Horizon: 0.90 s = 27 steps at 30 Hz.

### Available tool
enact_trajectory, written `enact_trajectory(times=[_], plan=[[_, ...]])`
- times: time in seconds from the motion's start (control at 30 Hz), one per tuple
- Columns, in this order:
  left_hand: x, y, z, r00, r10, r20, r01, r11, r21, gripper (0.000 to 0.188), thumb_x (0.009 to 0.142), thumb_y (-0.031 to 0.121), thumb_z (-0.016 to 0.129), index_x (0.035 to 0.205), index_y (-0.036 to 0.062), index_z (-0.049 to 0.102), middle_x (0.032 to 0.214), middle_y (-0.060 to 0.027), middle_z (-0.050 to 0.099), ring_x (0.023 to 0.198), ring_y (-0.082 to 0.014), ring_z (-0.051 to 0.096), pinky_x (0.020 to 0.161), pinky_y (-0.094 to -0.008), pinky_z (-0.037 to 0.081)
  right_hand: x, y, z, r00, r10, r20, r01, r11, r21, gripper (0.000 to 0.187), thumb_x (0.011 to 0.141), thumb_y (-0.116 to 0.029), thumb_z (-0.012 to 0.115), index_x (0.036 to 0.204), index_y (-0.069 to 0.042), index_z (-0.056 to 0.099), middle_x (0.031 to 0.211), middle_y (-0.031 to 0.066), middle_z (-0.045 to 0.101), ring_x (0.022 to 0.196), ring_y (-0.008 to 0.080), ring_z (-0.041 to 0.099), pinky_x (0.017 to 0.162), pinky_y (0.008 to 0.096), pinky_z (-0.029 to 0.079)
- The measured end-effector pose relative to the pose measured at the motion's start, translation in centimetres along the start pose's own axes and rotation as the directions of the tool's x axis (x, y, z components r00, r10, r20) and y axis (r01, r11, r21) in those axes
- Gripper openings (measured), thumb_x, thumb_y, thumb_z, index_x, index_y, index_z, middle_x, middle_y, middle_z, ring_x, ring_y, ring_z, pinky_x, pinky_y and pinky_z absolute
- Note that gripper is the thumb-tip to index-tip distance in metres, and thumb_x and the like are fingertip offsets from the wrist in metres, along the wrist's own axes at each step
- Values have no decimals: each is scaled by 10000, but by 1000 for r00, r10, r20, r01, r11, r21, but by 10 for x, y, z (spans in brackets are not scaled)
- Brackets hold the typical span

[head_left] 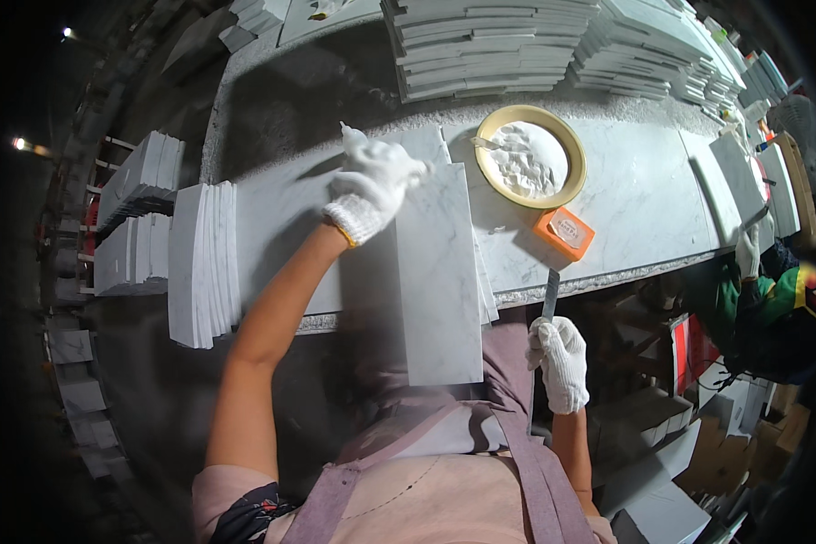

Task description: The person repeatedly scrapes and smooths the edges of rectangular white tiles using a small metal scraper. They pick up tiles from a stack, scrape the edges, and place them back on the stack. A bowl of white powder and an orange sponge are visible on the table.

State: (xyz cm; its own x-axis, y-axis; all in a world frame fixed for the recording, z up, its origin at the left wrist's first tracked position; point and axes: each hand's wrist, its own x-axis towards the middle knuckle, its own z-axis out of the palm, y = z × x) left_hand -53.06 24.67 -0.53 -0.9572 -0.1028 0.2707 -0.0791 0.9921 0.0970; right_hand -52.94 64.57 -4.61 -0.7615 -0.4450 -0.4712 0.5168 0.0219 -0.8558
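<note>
My left hand [370, 186], in a white knitted glove, is over the tabletop at the left edge of a long grey-veined marble tile [440, 281]. Its fingers look spread, though bright glare blurs them; nothing is plainly held. The tile juts past the table's front edge toward my lap, with other tiles beneath it. My right hand [560, 363], also gloved, is closed round a narrow flat metal scraper blade [551, 295] pointing up and away, right of the tile. A yellow bowl [573, 177] of white powder stands beyond, with an orange box [564, 234] in front of it.
Stacked tiles [204, 263] stand on edge at the table's left end. Tall piles of flat tiles [490, 45] fill the back. At the far right, another person's gloved hand [748, 252] holds a similar blade beside leaning tiles. A rough table edge [607, 279] runs before me.
</note>
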Motion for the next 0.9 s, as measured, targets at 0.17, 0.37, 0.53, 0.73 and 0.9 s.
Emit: enact_trajectory(times=[0.17, 0.37, 0.53, 0.73, 0.9], plan=[[-10, 35, 5, 917, 182, -356, -182, 983, 36, 183, 891, 209, 680, 1007, 264, 809, 973, 6, 717, 1073, -300, 632, 1063, -406, 446, 1, 0, -2, 999, 21, -37, -21, 1000, -9, 229, 1055, -229, 685, 1058, 0, 669, 810, 40, 649, 589, 115, 599, 542, 257, 503], [-15, 40, 10, 982, 86, -170, -107, 987, -120, 109, 762, 125, 723, 859, 162, 755, 823, -8, 683, 845, -272, 623, 751, -417, 514, 2, -5, 7, 999, 43, -15, -44, 999, -28, 240, 1054, -240, 689, 1066, -2, 667, 818, 44, 636, 611, 118, 595, 556, 266, 501], [-10, 35, 6, 959, 248, -137, -251, 968, 0, 135, 871, 208, 667, 924, 224, 791, 899, -9, 694, 939, -277, 644, 893, -411, 523, 3, -10, 12, 1000, 19, 1, -19, 999, -25, 240, 1058, -239, 685, 1073, 0, 665, 814, 37, 627, 609, 115, 587, 554, 262, 498], [-15, 55, -6, 955, 280, 95, -275, 960, -60, 139, 909, 211, 624, 851, 193, 749, 878, -38, 657, 925, -293, 629, 834, -418, 542, 2, -4, 17, 1000, 21, 3, -21, 999, -25, 234, 1061, -234, 680, 1079, -1, 667, 817, 31, 629, 608, 112, 584, 542, 261, 490], [-39, 22, -12, 998, 57, -38, -68, 908, -413, 106, 827, 86, 759, 927, 113, 785, 918, -81, 731, 852, -310, 683, 770, -430, 538, -7, 4, 2, 997, 28, -71, -31, 998, -50, 211, 1060, -224, 678, 1077, -14, 673, 822, 25, 638, 618, 104, 589, 548, 254, 485]])
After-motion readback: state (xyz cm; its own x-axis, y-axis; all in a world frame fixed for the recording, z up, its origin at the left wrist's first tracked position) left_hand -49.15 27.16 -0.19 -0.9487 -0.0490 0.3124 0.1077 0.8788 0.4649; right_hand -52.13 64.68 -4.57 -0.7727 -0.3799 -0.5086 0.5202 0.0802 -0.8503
